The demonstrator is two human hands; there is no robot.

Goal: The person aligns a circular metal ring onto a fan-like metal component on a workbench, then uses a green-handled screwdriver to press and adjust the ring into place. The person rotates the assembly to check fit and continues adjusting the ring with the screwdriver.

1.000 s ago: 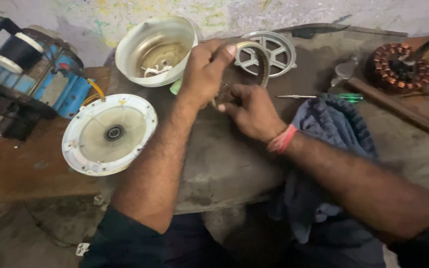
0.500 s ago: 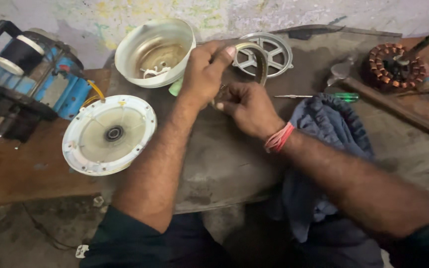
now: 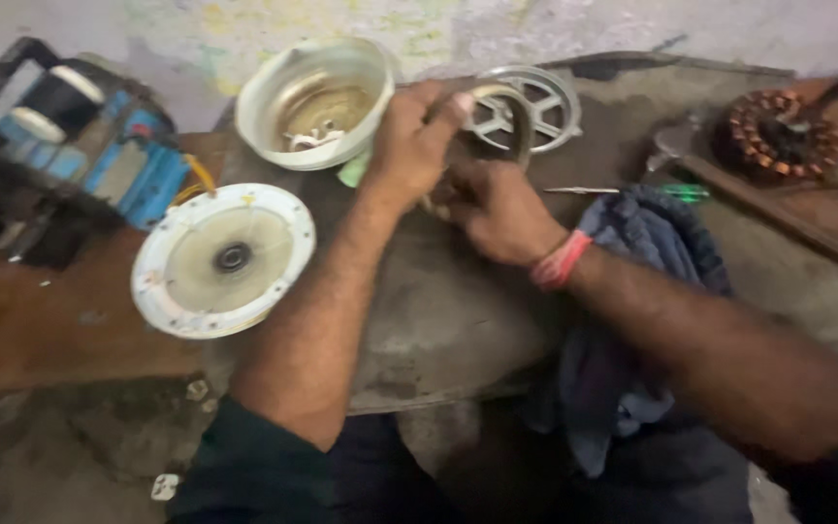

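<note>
metal ring (image 3: 514, 121) btwn left hand (image 3: 409, 150), right hand (image 3: 501, 209)

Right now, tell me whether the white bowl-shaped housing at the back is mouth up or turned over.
Mouth up. The white bowl-shaped housing shows its open rim and brownish inside, with small pale bits lying in the bottom, just left of the left hand.

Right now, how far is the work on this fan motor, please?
Already done: the motor lies in parts, the white round cover, the white bowl-shaped housing, the spoked metal plate and the copper-wound stator all separate. In hand: the left hand and right hand hold a metal ring. Left: no parts are joined together.
</note>
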